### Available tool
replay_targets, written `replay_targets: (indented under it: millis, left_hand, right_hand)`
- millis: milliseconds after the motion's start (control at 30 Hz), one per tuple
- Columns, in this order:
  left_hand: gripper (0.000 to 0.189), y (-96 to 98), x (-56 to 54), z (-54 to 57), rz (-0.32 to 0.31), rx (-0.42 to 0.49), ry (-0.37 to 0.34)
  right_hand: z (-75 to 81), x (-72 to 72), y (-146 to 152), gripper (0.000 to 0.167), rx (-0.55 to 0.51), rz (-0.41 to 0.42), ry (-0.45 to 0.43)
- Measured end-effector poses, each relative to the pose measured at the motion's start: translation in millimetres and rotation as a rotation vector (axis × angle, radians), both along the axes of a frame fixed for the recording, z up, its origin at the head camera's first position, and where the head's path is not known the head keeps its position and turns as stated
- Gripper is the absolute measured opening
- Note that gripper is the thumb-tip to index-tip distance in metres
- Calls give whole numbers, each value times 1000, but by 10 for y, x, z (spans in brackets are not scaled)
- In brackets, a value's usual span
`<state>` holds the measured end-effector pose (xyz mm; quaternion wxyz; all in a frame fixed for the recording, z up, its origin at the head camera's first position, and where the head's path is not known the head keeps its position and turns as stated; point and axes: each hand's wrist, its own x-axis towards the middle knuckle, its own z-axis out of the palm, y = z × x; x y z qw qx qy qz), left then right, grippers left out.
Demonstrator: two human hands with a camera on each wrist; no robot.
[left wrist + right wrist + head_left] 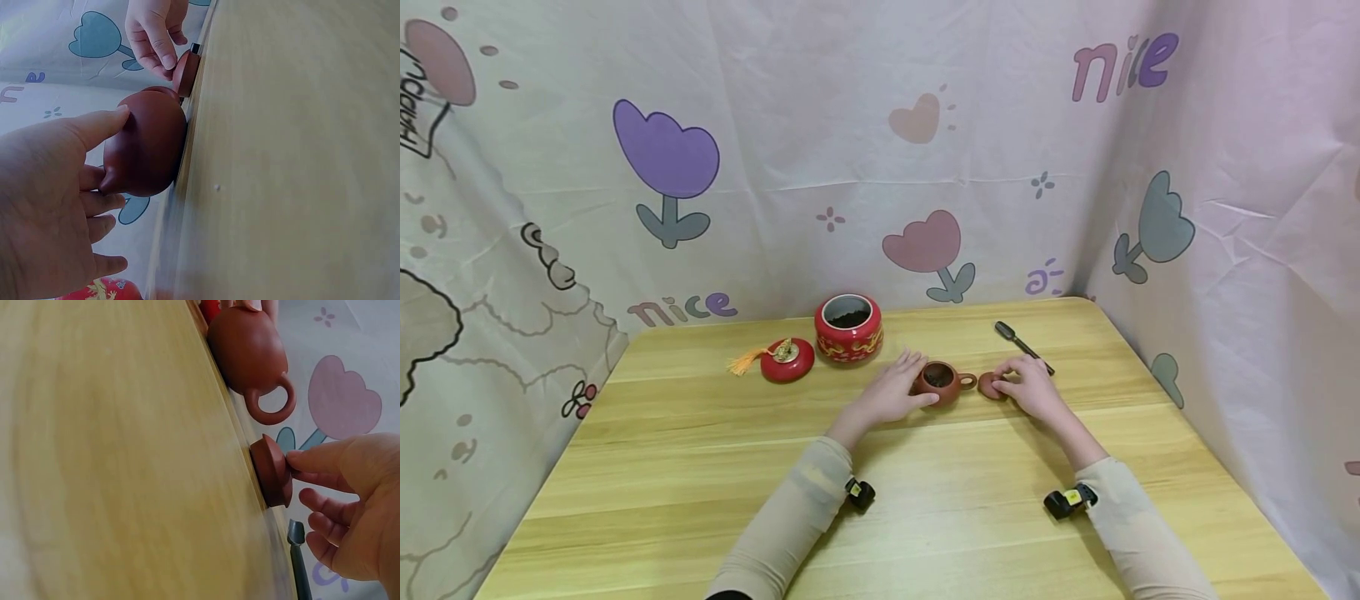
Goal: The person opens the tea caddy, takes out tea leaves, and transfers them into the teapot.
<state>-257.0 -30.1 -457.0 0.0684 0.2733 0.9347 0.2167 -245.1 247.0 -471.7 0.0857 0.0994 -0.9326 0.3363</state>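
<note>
A small reddish-brown clay teapot [947, 398] stands uncovered on the table, its loop handle pointing right. My left hand [891, 393] holds its left side, the thumb on the upper body and the fingers around the spout [111, 182]. To the right of the handle, the matching teapot lid [270, 472] sits at the tabletop. Thumb and index finger of my right hand [1032, 390] pinch the lid at its top, while the other fingers curl loosely below. Some dark matter shows inside the teapot.
Behind the left hand stands a red jar [848, 343] with gold patterns and dark loose leaves inside. Its red lid [787, 367], with an orange tassel, lies to the left. A dark slim scoop [1024, 346] lies behind the right hand. A printed curtain [820, 150] backs the table.
</note>
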Motion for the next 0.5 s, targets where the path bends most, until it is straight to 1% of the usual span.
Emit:
replay_targets:
  millis: [200, 500]
  left_hand:
    - [81, 8, 18, 4, 16, -12, -18]
    - [81, 31, 36, 15, 29, -29, -31]
  right_hand:
    - [53, 7, -4, 11, -3, 11, 9]
    - [136, 8, 25, 16, -21, -9, 13]
